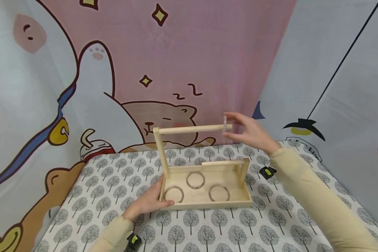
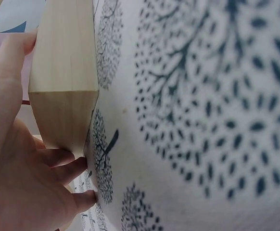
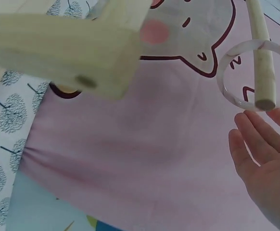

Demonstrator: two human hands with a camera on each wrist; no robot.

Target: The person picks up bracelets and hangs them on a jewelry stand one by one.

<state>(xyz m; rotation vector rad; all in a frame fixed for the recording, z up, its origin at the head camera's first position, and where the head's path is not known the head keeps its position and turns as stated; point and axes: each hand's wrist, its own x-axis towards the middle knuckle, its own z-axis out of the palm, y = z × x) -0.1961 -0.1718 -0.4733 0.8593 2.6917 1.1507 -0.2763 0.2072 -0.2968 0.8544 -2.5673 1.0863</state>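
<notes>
A pale wooden bangle stand [image 1: 204, 205] has a shallow tray base, a tall left post and a short right post. From the tall post an upper rod [image 1: 189, 129] runs right to a free end. My right hand [image 1: 252, 134] pinches a pale, translucent bangle [image 3: 222, 79] between thumb and fingers, and the rod's end passes through the ring. My left hand [image 1: 149, 197] grips the tray's left end, thumb over the front rim; the left wrist view shows fingers around the wooden corner [image 2: 63, 115]. Three bangles lie in the tray: left [image 1: 174, 187], middle [image 1: 195, 172], right [image 1: 210, 193].
A lower rod [image 1: 222, 163] reaches left from the short right post [image 1: 244, 173] and ends partway. The table wears a tree-print cloth [image 1: 206, 234]. Behind it hangs a cartoon-printed curtain [image 1: 182, 52]. Black straps with yellow marks sit by both wrists.
</notes>
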